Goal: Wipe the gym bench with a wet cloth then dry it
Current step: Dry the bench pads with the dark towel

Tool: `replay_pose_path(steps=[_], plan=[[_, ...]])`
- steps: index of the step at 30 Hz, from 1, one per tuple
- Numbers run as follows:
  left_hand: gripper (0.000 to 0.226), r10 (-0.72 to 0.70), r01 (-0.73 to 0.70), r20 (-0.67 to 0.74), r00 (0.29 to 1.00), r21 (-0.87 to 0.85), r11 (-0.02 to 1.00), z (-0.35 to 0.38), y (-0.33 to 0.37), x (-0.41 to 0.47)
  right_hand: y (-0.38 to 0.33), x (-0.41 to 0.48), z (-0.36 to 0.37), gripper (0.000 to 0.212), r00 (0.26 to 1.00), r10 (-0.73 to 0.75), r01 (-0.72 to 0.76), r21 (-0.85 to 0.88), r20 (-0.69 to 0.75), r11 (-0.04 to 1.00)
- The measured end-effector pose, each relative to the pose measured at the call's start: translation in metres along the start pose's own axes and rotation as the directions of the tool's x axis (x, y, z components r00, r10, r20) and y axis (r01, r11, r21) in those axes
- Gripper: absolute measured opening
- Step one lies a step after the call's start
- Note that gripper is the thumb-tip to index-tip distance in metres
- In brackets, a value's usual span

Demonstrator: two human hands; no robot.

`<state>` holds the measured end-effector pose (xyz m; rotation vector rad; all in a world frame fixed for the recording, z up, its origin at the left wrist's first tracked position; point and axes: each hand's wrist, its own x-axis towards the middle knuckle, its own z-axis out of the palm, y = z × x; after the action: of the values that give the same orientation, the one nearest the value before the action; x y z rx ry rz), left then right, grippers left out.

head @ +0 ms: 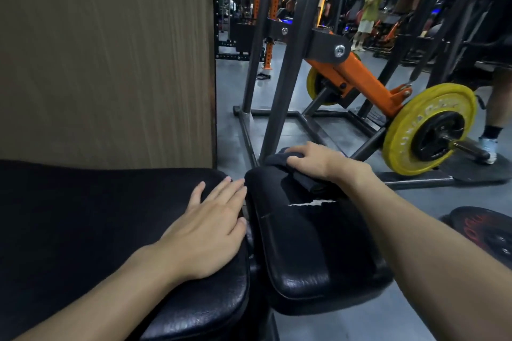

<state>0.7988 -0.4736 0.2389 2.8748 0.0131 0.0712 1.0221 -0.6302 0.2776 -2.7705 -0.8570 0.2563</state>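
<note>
Across the black gym bench [83,230], two pads side by side: long back pad under the left hand [206,232], smaller seat pad [307,252] alongside, torn near its far end. Left hand flat, fingers spread, gripping nothing, just bracing. Right hand [314,162] closed over a dark folded cloth [279,159] at the seat pad's far edge. Best pulled in long overlapping strokes, light over the tear [311,203], down into the gap between pads.

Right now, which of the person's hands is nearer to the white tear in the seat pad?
Right. The right hand presses a dark cloth just beyond the tear on the same pad; the left hand lies flat on the neighbouring pad.
</note>
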Motion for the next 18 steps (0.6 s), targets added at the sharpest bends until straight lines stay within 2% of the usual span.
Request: replay_pose_path(steps=[4, 10, 15, 18], plan=[[0.061, -0.007, 0.004, -0.043, 0.999, -0.063, 0.998, 0.000, -0.003, -0.001, -0.034, 0.005, 0.008, 0.047, 0.998, -0.060, 0.061, -0.119, 0.011, 0.991], [0.065, -0.013, 0.006, -0.074, 0.997, -0.101, 0.995, -0.001, -0.002, -0.003, -0.057, -0.004, 0.016, 0.047, 0.992, -0.121, 0.125, -0.189, 0.029, 0.974], [0.068, -0.012, -0.014, -0.148, 0.989, -0.175, 0.985, 0.001, -0.004, -0.002, -0.083, -0.028, 0.028, 0.045, 0.974, -0.222, 0.225, -0.284, 0.042, 0.932], [0.059, -0.030, -0.033, -0.234, 0.972, -0.258, 0.965, -0.001, -0.005, -0.002, -0.084, -0.050, 0.034, 0.044, 0.964, -0.265, 0.257, -0.287, 0.010, 0.923]])
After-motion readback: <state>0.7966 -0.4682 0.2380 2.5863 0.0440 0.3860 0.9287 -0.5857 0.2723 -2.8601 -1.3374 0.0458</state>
